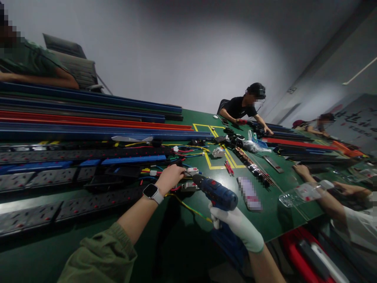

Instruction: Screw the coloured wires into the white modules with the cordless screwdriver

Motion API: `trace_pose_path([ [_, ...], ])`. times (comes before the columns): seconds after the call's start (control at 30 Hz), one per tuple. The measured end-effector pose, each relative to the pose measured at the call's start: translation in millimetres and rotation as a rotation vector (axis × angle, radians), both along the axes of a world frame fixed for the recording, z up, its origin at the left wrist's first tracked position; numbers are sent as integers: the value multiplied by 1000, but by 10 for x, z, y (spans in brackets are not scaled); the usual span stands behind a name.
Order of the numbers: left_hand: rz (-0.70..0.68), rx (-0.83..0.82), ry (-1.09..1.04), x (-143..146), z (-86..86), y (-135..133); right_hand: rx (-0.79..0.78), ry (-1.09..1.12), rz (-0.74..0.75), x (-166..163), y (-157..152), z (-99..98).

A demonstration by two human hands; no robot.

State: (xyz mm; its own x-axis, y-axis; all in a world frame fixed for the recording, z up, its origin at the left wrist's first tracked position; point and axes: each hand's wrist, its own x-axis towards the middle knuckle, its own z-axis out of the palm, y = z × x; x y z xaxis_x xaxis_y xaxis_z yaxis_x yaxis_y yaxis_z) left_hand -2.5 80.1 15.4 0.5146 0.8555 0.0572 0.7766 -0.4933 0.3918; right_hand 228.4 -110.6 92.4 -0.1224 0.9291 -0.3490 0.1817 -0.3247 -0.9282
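the gloved right hand (232, 224) comes nearest, fingers wrapped round the grip of the blue drill (218, 192), its nose pointing ahead toward the left fingertips. a yellow-green wire (191, 209) lies left of the right fingers; best, i judge, to keep the drill clear of it. the lower white block (191, 187) sits just nearer than the left fingertips. the left hand (171, 177) has its fingers curled at the upper white block (193, 170); whether they grip it i cannot tell. steadying the block with fingertips off the drill's line seems wise. farther beyond them lies another white block (218, 152).
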Motion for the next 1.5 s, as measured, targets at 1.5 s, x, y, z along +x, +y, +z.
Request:
trace_pose_path([
  [1.5,-39,35,-68,12,-70,29,-1,-79,0,-18,-17,-4],
])
